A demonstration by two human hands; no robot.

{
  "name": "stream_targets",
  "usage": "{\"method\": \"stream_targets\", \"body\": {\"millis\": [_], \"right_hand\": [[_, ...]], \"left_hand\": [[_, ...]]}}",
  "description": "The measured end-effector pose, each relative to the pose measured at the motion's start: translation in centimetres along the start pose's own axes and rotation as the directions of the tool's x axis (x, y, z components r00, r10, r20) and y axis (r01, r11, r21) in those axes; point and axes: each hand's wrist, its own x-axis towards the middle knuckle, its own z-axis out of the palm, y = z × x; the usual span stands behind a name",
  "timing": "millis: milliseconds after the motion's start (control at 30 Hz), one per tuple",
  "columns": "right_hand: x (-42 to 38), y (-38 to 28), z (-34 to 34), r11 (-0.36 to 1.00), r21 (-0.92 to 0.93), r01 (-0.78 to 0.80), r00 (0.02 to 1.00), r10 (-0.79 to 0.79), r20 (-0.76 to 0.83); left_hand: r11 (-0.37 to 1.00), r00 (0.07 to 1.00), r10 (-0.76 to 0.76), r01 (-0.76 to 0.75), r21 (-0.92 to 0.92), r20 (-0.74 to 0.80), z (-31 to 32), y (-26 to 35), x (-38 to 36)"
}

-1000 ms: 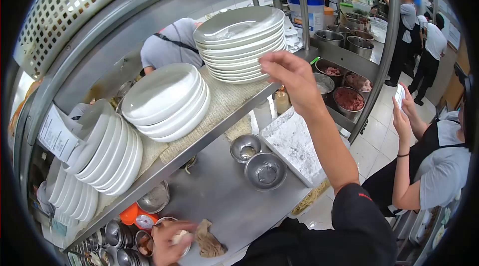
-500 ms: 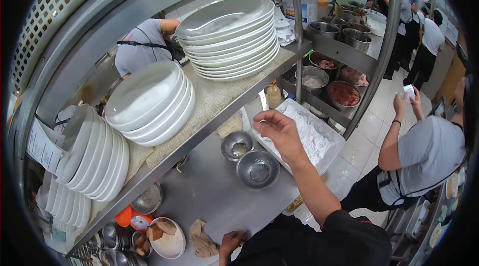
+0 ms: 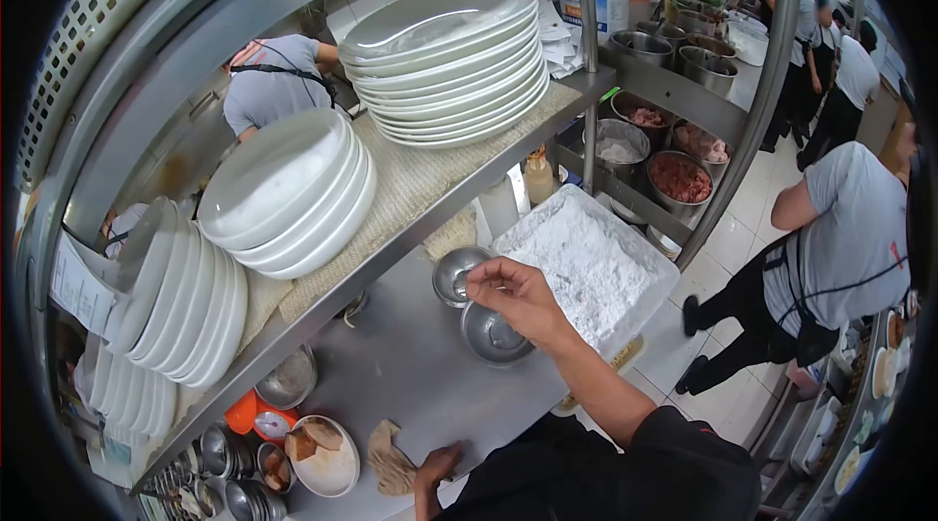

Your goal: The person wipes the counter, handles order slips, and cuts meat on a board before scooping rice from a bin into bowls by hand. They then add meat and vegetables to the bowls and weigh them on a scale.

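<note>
My right hand (image 3: 518,301) hovers above two metal bowls, its thumb and fingertips pinched together. Whatever may be between those fingertips is too small to make out. Below it sit a smaller metal bowl (image 3: 451,279) and a larger metal bowl (image 3: 493,343), partly covered by the hand. Beside them stands a clear plastic tub (image 3: 660,298) of white powder (image 3: 576,257). My left hand (image 3: 440,465) rests on the steel table (image 3: 391,365) near its front edge, fingers laid out. A crumpled tan cloth (image 3: 391,462) lies just left of it.
Stacked white plates (image 3: 445,62) fill the steel shelf (image 3: 420,213) above the table. A white bowl (image 3: 327,472) and an orange scale (image 3: 274,420) stand at lower left. Meat pots (image 3: 679,179) sit beyond the tub. A co-worker (image 3: 831,238) stands on the right.
My right hand has moved down and left, from beside the powder tub to over the bowls. My left hand has shifted slightly left. The co-worker on the right has turned and moved.
</note>
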Motion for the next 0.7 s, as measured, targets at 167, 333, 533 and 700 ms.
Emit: {"method": "stream_targets", "body": {"millis": [167, 333, 533, 700], "right_hand": [[-0.6, 0.5, -1.7, 1.000, 0.004, -0.023, 0.999, 0.023, -0.029], [-1.8, -0.8, -3.4, 0.994, -0.100, -0.042, 0.987, 0.026, -0.161], [-3.4, 1.7, -7.9, 0.929, -0.342, -0.142, 0.966, 0.053, -0.255], [-4.8, 4.2, -9.3, 0.866, -0.407, -0.291, 0.944, 0.192, -0.267]], "left_hand": [[0.997, 0.991, -0.074, 0.069, 0.044, 0.110, 0.8, 0.5, 0.4], [0.974, 0.996, 0.065, -0.076, 0.214, 0.058, 2.1, -1.8, 1.9], [0.965, 0.975, 0.181, -0.151, 0.215, -0.129, 0.6, 2.6, -1.5], [0.965, 0.957, 0.201, -0.157, 0.208, -0.211, 0.8, 2.8, -1.4]]}}
